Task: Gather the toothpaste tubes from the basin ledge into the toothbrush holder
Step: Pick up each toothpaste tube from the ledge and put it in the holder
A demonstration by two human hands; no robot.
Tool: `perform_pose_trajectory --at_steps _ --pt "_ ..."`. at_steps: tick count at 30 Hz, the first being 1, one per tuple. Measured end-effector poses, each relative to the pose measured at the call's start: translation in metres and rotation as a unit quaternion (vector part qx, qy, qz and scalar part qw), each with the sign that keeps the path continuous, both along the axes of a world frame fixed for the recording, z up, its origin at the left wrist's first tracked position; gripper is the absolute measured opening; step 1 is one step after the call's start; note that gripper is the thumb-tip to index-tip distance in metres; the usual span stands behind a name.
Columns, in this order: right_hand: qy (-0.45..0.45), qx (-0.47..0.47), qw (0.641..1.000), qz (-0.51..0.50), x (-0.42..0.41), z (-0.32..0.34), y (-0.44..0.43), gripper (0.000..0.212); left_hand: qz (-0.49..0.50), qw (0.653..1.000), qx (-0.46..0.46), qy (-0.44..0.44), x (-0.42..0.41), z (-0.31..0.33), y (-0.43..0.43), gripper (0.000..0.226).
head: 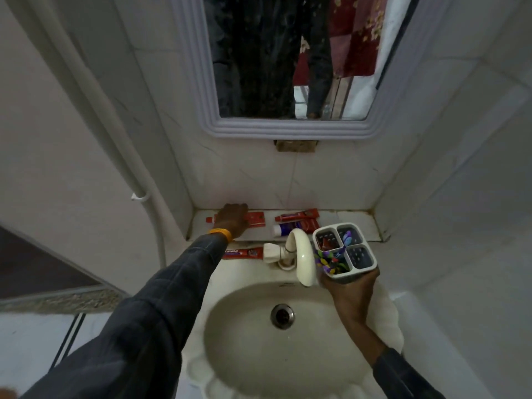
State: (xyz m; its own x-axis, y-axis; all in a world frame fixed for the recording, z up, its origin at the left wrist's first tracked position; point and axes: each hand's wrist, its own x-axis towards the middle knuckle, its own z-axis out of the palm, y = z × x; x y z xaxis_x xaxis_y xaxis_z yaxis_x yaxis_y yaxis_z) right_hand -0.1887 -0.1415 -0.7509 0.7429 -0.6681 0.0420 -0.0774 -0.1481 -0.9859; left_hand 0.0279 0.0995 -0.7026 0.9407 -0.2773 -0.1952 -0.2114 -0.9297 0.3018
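Note:
My left hand point(232, 219) lies on a red toothpaste tube point(254, 219) at the left end of the ledge, fingers curled over its middle; only its cap and flat end show. Two more tubes lie on the ledge to the right: a red one point(298, 216) against the wall and a purple-and-white one point(296, 227) in front of it. Another red tube point(244, 252) rests on the basin rim left of the tap. My right hand point(349, 289) holds the grey-white toothbrush holder point(361, 264) above the basin's right side, with colourful toothbrushes and something red in its compartments.
A cream tap point(300, 256) curves over the basin point(239, 335) between my hands. The tiled ledge point(351, 223) runs along the wall under a framed mirror point(288, 67). A white pipe point(115, 139) runs down the left wall.

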Motion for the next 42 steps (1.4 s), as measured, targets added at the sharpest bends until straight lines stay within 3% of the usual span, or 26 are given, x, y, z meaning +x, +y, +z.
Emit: perform_pose_trajectory --at_steps 9,13,18,21,23,26,29,32,36,42 --pt "-0.01 -0.004 1.0 0.005 0.0 -0.003 -0.001 0.114 0.017 0.996 0.086 -0.036 0.01 -0.014 0.01 0.031" --pt "0.001 -0.023 1.0 -0.007 0.002 -0.001 0.001 0.115 0.045 0.999 -0.008 -0.017 0.007 0.014 0.0 0.065" --pt "-0.01 -0.017 1.0 -0.015 0.0 -0.002 0.004 0.114 0.024 0.994 -0.037 -0.097 0.01 0.085 -0.03 0.029" --pt "-0.015 0.003 1.0 -0.019 0.001 0.0 0.004 0.114 -0.008 0.986 -0.119 -0.117 0.008 0.135 -0.064 0.021" --pt "-0.017 0.005 1.0 -0.02 0.001 0.0 0.004 0.114 -0.048 0.966 -0.221 -0.123 -0.003 0.158 -0.09 0.026" --pt "-0.011 -0.01 1.0 -0.022 0.001 -0.006 0.001 0.114 -0.082 0.931 -0.356 -0.012 -0.023 0.172 -0.124 0.033" --pt "-0.004 -0.012 1.0 -0.008 0.003 -0.012 -0.005 0.12 -0.103 0.945 -0.311 0.018 -0.035 0.16 -0.152 0.022" --pt "-0.003 -0.014 1.0 -0.008 0.002 -0.012 -0.006 0.12 -0.112 0.961 -0.251 -0.018 -0.045 0.14 -0.166 0.015" --pt "-0.016 -0.022 0.999 -0.02 -0.001 -0.01 -0.003 0.117 -0.101 0.969 -0.227 0.002 -0.052 0.119 -0.174 0.013" --pt "-0.011 -0.027 1.0 -0.012 0.001 -0.009 -0.007 0.119 -0.197 0.972 -0.122 -0.034 -0.057 0.101 -0.188 0.01"
